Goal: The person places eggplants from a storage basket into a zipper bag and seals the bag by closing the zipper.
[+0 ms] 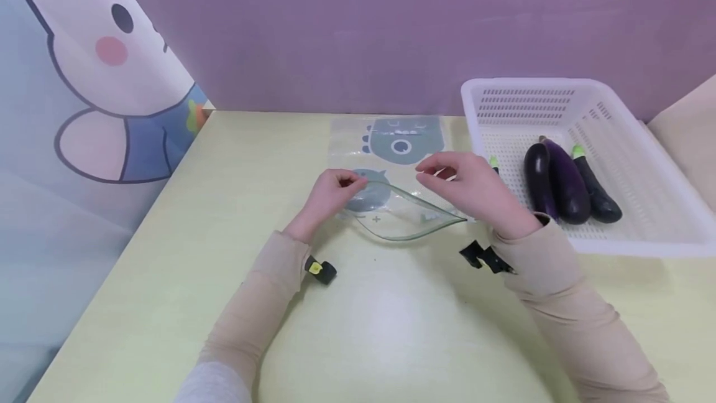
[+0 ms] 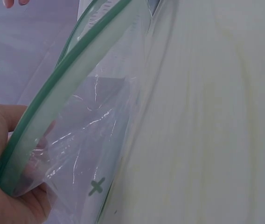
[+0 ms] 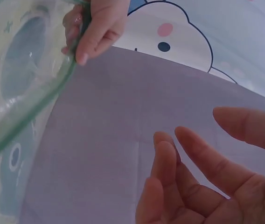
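Note:
A clear zip bag [image 1: 373, 196] with blue-grey cartoon prints lies on the table, its green-edged mouth spread apart at the near side. My left hand [image 1: 329, 194] pinches the left part of that mouth between thumb and fingers. In the left wrist view the green zip strip [image 2: 53, 84] runs up from the hand, with the thin plastic creased below it. Over the right part of the bag hovers my right hand [image 1: 472, 188]. Its thumb and fingers are apart and loosely bent, with nothing between them in the right wrist view.
On the right stands a white plastic basket [image 1: 531, 84] with slotted walls. Inside lie several dark purple eggplants [image 1: 567, 191], some with green stem ends. A purple wall [image 1: 335, 36] closes off the table's back, and a cartoon-print cloth [image 1: 89, 216] hangs at the left.

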### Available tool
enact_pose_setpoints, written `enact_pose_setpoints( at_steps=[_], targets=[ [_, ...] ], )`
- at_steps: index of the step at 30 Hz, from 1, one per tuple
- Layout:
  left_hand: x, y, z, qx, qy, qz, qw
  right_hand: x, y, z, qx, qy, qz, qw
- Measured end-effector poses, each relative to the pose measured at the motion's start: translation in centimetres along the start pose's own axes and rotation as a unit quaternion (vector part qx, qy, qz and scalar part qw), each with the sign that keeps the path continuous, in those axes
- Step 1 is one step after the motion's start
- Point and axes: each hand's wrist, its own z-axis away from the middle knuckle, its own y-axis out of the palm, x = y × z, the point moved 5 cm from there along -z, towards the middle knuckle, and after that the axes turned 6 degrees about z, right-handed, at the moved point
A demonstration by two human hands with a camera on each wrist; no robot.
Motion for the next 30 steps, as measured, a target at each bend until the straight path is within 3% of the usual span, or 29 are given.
enact_pose_setpoints(
  at_steps=[10, 17, 23, 30],
  targets=[
    [0.0, 0.1, -0.1, -0.001, 0.003, 0.001, 1.0000, -1.1, -3.8, -0.1, 0.006, 0.030, -0.015, 0.9994],
    [0.0, 0.2, -0.1, 0.003, -0.002, 0.002, 1.0000, -4.2, -5.8, -0.4, 0.002, 0.072, -0.004, 0.9974],
    [0.1, 0.1, -0.2, 0.003, 0.006, 0.007, 1.0000, -6.5, -6.8, -1.2, -0.002, 0.091, -0.054, 0.9944],
    [0.0, 0.1, -0.1, 0.004, 0.009, 0.011, 0.9999, -9.3, -6.8, -2.2, 0.028, 0.114, -0.075, 0.9903]
  ],
)
